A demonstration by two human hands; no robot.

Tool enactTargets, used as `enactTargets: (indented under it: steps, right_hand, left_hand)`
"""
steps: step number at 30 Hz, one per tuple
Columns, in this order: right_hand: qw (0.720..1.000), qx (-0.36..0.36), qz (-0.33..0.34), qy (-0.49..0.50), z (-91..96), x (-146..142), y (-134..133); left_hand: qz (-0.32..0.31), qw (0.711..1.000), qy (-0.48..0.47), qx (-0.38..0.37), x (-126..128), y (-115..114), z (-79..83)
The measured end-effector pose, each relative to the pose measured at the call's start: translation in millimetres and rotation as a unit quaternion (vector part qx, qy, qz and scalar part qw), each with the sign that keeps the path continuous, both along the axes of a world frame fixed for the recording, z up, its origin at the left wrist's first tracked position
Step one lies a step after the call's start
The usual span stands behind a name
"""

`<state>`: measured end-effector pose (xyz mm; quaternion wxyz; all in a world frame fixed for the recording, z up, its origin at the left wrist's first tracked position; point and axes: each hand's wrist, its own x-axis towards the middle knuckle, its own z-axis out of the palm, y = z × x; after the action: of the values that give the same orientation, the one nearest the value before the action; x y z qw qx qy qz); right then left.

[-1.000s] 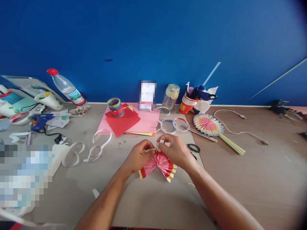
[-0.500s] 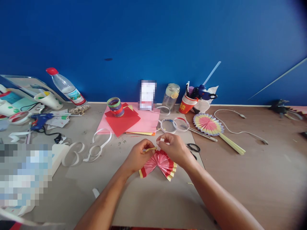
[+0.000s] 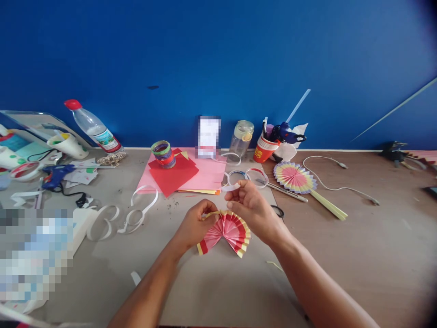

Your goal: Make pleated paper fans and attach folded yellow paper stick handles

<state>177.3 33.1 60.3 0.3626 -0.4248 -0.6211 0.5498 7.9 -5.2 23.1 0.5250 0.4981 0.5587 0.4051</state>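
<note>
Two hands met at a pleated pink paper fan (image 3: 227, 232) lying on the grey tabletop (image 3: 211, 287): the left hand (image 3: 194, 224) pinched its hub, the right hand (image 3: 254, 207) nipped a white paper strip (image 3: 230, 187) just above. A firm hub pinch seemed wise, lest pleats spring; a blue wall (image 3: 218, 54) stood behind

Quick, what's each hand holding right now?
Left hand: closed, pinching the pleated pink paper fan.
Right hand: closed, pinching a white strip.

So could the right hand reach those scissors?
Probably yes: the scissors lie beside the right hand, nothing between, though it pinches a white strip; the left hand holds the paper fan.
</note>
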Motion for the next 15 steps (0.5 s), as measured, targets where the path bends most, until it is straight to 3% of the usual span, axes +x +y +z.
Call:
enactTargets:
  steps: [3, 9, 15]
  right_hand:
    - [0.999, 0.013, 0.026, -0.042, 2.5, -1.0, -5.7]
    - [0.949, 0.204, 0.023, -0.240, 8.9, 0.7, -9.3]
    - [0.937, 0.187, 0.079, -0.286, 10.0, -0.7, -7.3]
  left_hand:
    - [0.021, 1.000, -0.010, -0.003, -0.6, -0.4, -0.2]
    - [0.020, 0.998, -0.062, -0.013, -1.1, -1.0, -0.2]
    - [-0.007, 0.996, -0.093, -0.009, -2.6, -1.5, 0.8]
